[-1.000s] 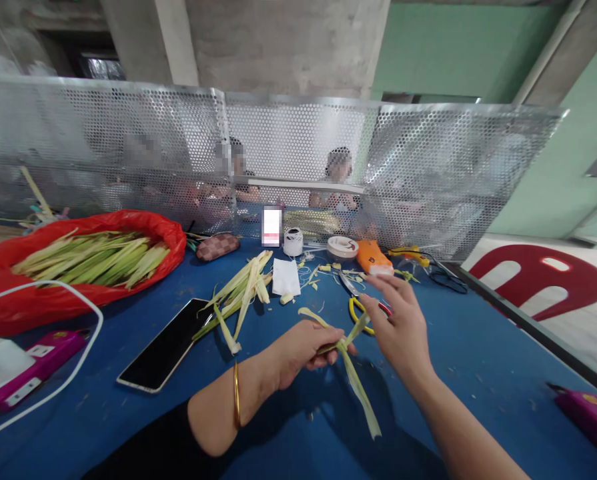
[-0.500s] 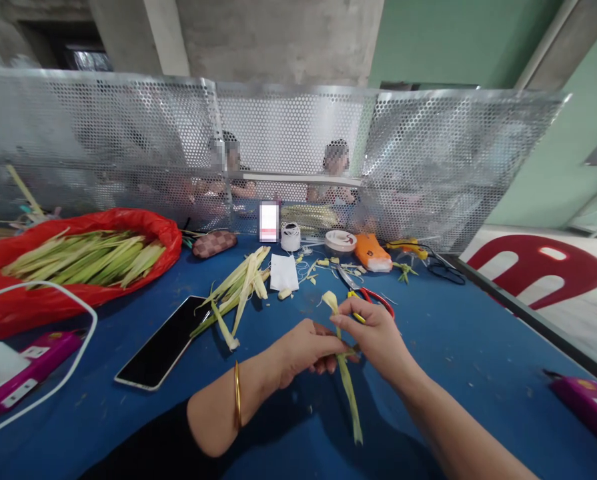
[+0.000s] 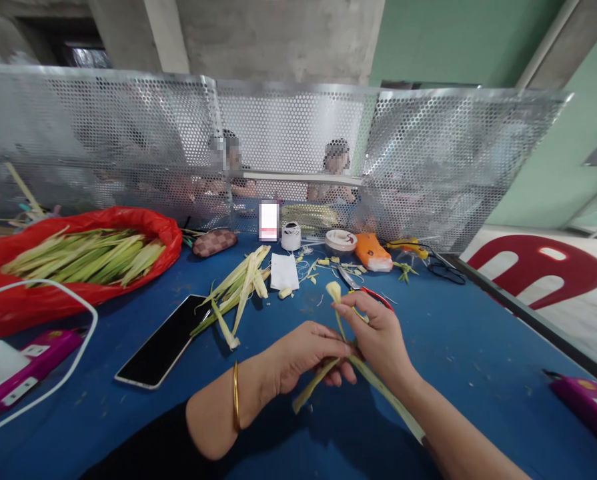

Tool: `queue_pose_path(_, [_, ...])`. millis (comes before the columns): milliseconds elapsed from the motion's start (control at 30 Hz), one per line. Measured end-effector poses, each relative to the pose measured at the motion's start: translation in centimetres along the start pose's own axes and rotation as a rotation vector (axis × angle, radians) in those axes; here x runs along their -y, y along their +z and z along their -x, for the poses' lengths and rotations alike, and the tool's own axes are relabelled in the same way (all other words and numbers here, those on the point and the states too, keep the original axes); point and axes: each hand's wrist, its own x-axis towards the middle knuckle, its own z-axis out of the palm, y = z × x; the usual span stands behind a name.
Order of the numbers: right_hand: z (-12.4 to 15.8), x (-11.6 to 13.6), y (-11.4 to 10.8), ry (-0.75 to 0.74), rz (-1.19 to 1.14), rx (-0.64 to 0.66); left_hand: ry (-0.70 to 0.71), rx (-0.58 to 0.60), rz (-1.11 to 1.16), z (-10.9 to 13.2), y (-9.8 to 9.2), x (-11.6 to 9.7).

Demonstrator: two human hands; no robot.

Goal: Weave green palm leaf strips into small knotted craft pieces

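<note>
My left hand point(image 3: 303, 353) and my right hand point(image 3: 378, 337) meet over the blue table point(image 3: 478, 347), both pinched on the same pale green leaf strips point(image 3: 335, 297). One strip end stands up above my right thumb. Two more ends trail down, one to the lower left under my left fingers, one to the lower right along my right forearm. A gold bangle point(image 3: 236, 403) circles my left wrist. Scissors point(image 3: 365, 293) with red and yellow handles lie just behind my right hand.
A red bag of green leaves point(image 3: 78, 257) sits at far left, loose leaf strips point(image 3: 238, 287) and a black phone point(image 3: 165, 343) in the middle. A thread spool point(image 3: 291, 237), tape, an orange tool point(image 3: 373, 253) and a perforated metal screen point(image 3: 298, 147) stand behind; people sit beyond it.
My right hand came back from an open reach and pinched the strips beside my left hand. The hanging strip has been folded, so two ends now splay out below.
</note>
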Motion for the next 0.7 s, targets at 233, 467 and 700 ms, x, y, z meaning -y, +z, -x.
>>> queue_pose_path(233, [-0.3,0.0,-2.0,0.117,0.012,-0.456,0.213,-0.181,0.338,-0.4,-1.5,-1.1])
queue_pose_path(467, [1.6,0.9,0.7,-0.050,0.089,0.108,0.391,-0.308,0.526,-0.5,-1.1,-1.1])
queue_pose_path(700, [2.2,-0.2,2.6,0.112,-0.100,0.178,0.389,-0.270,0.469,-0.6,-0.3,-0.5])
